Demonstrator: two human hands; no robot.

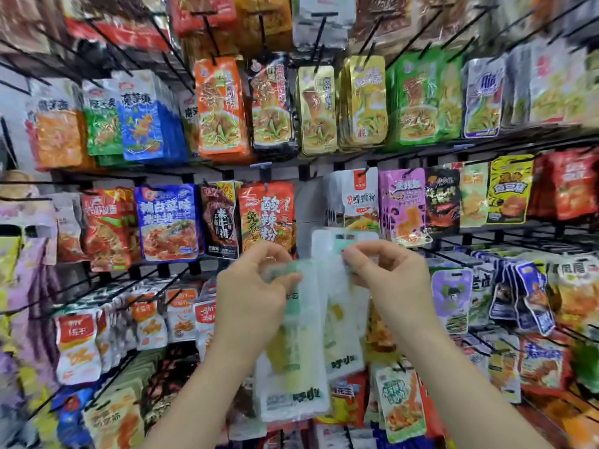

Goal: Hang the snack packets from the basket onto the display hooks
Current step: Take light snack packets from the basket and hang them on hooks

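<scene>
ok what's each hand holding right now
Left hand: grips the top of the left pale packet.
Right hand: pinches the top of the right pale packet.

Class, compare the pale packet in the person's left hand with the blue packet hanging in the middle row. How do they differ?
The pale packet is gripped by the left hand; the blue packet hangs untouched. The pale packet is white and green with yellow contents; the blue packet pictures reddish food. The pale packet sits lower in view than the blue packet. Both are flat snack pouches.
</scene>
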